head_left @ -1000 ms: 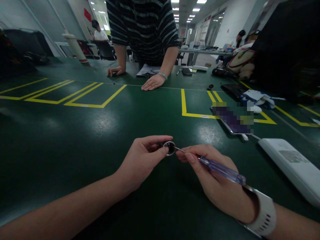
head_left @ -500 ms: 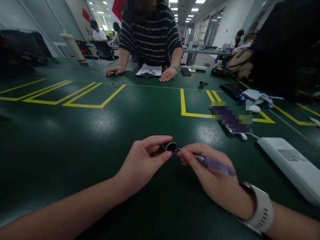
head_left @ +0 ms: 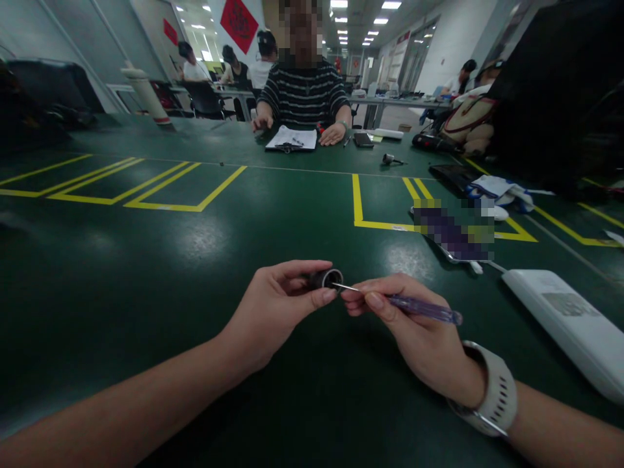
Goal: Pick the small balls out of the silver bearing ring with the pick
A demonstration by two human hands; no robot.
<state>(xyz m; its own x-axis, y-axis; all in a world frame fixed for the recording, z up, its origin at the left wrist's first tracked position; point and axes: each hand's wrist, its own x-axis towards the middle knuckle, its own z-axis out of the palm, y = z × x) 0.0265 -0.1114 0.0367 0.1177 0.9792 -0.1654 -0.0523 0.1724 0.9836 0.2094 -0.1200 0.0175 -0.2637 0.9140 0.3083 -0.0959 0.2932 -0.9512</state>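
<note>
My left hand pinches a small dark cylinder between thumb and fingers. Its round, hollow end with a pale metal rim faces right. In my right hand is a screwdriver with a clear purple handle, held along its length. Its thin metal shaft reaches left past my fingertips, and the tip lies inside the cylinder's open mouth. What the tip touches in there is hidden. Both hands are above the green table.
A white power bank with a cable lies at right, near a blurred-out phone. Yellow tape marks the table. Across it sits a person in a striped top behind a clipboard. Near them lies a small dark part with a stem.
The screwdriver's tip has moved left into the cylinder's mouth, and its handle has swung more level. Across the table, the person has sat back and drawn in one hand.
</note>
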